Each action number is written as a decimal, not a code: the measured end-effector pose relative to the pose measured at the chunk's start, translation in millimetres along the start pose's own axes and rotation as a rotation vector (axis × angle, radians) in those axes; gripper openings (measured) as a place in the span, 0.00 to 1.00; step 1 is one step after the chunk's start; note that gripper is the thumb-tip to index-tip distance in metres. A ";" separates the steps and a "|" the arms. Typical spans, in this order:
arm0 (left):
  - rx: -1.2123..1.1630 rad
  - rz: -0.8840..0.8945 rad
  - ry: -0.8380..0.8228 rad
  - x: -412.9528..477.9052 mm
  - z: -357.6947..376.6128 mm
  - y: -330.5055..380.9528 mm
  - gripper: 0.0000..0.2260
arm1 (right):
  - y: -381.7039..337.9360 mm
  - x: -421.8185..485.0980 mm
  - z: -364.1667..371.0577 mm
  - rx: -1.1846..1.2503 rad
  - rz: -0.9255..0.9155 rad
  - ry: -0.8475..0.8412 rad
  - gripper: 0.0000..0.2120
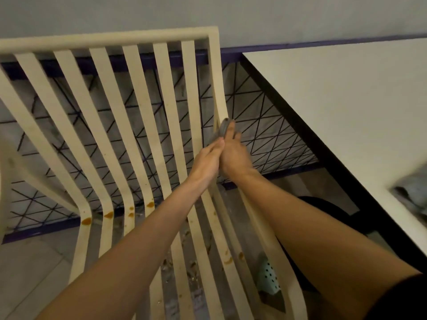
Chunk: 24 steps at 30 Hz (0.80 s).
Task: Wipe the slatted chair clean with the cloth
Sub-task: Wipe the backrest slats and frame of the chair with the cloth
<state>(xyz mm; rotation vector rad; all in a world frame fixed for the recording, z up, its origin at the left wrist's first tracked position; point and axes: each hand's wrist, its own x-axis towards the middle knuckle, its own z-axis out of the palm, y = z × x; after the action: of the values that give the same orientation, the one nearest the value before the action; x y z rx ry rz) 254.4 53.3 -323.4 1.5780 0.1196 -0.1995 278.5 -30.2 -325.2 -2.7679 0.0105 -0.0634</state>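
Note:
A cream slatted chair fills the left and middle of the view, its back rising toward the wall. Orange-brown stains mark the slats where back meets seat, and more stains and crumbs lie on the seat. A grey cloth is wrapped against the right edge slat of the backrest. My right hand grips the cloth there. My left hand lies with straight fingers against the same slat, touching the right hand and the cloth's lower end.
A white table with a dark edge stands close on the right, with a grey bundle on it. A dark wire grid fence runs behind the chair. A black round object and a pale dotted item lie under the chair.

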 end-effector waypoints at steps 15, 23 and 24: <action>-0.043 -0.110 -0.077 -120.3 31.0 -33.4 0.20 | 27.7 -110.8 -10.2 -0.069 0.055 -0.137 0.45; 0.150 -0.078 -0.137 -189.6 38.9 -32.0 0.19 | 44.8 -180.5 -25.6 -0.066 0.081 -0.217 0.38; 0.183 -0.056 -0.146 -196.8 39.2 -30.3 0.19 | 47.1 -187.2 -26.9 -0.060 0.090 -0.211 0.36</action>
<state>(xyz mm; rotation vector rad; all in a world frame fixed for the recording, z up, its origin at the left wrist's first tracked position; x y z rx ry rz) 53.7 24.3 -313.7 1.7368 0.0324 -0.3773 90.4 -80.9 -325.4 -2.8152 0.0834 0.2568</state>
